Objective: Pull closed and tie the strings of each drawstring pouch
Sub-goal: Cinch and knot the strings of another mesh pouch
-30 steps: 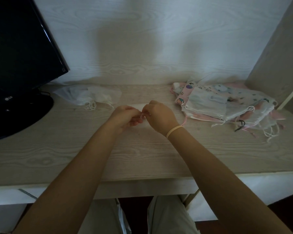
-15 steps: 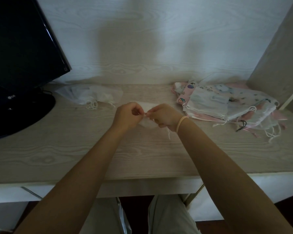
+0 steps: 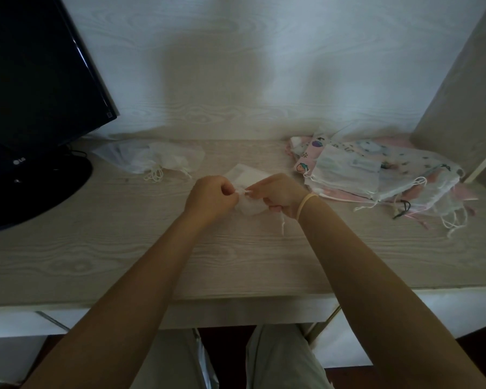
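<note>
A: Entry, nearest first. Knees in light trousers [image 3: 278, 357] show under the desk edge. Both forearms reach forward over the wood-grain desk [image 3: 96, 248].

B: Grip state?

A: Left hand [image 3: 208, 196] has its fingers curled, thumb and forefinger pinching the string [image 3: 243, 191] at the pouch mouth. Right hand [image 3: 281, 193] pinches the same string from the other side; fingertips of both hands nearly touch. A pale band [image 3: 306, 204] circles the right wrist.

B: Where is the pouch itself?

A: The white pouch [image 3: 247, 206] sits directly between and under the two hands, bunched at the pinch, its far end lying flat on the desk just beyond the knuckles. One loose string end [image 3: 282, 223] hangs below the right hand toward the person. Whether a knot exists I cannot tell; fingers cover it.

B: Beyond the grip?

A: Far left of the hands, two or so white pouches [image 3: 157, 161] lie with strings coiled. Far right, a stack of printed and pink pouches [image 3: 376, 172], strings trailing off it. Further left, a dark monitor [image 3: 34, 80] on a round base. Wall panel [image 3: 236, 66] behind everything.
</note>
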`<state>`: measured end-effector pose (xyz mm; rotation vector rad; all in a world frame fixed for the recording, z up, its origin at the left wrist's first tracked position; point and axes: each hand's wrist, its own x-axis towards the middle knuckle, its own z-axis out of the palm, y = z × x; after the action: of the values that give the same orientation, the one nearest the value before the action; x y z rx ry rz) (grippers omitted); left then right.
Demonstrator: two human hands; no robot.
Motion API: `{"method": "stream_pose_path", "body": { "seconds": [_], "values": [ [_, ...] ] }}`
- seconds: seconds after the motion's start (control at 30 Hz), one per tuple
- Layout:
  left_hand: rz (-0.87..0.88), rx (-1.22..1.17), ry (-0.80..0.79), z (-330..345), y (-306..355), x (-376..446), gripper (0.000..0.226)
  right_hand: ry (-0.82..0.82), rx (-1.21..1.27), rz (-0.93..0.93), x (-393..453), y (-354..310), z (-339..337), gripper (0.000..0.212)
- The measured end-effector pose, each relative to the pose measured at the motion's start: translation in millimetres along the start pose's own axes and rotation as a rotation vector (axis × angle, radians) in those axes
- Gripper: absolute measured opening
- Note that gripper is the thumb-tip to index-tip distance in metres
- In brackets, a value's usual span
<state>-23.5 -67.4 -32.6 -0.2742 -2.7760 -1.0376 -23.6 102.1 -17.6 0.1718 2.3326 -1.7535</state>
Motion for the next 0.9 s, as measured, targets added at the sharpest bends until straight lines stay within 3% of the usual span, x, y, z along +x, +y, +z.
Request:
{"method": "stream_pose_path", "body": {
  "seconds": [0.17,0.27,0.47,0.6,0.77,0.9],
  "values": [
    [-0.033,0.125,-0.102,-10,-2,0,0.019,0.159,-0.316,-0.043,-1,3,-7,0.016],
    [-0.043,0.159,-0.126,-13,-2,-1,0.016,0.178,-0.321,-0.065,3,4,-4,0.017],
    [-0.007,0.285,-0.271,-14,2,-1,0.011,0.388,-0.286,-0.123,18,13,12,0.019],
    [0.006,0.323,-0.325,-11,6,-2,0.028,0.434,-0.326,-0.118,20,14,18,0.021],
    [-0.001,0.316,-0.4,-16,8,-1,0.03,0.422,-0.33,-0.116,19,14,24,0.022],
    [-0.001,0.082,-0.351,-18,-3,-1,0.026,0.362,-0.309,-0.142,18,17,17,0.014]
  ]
}}
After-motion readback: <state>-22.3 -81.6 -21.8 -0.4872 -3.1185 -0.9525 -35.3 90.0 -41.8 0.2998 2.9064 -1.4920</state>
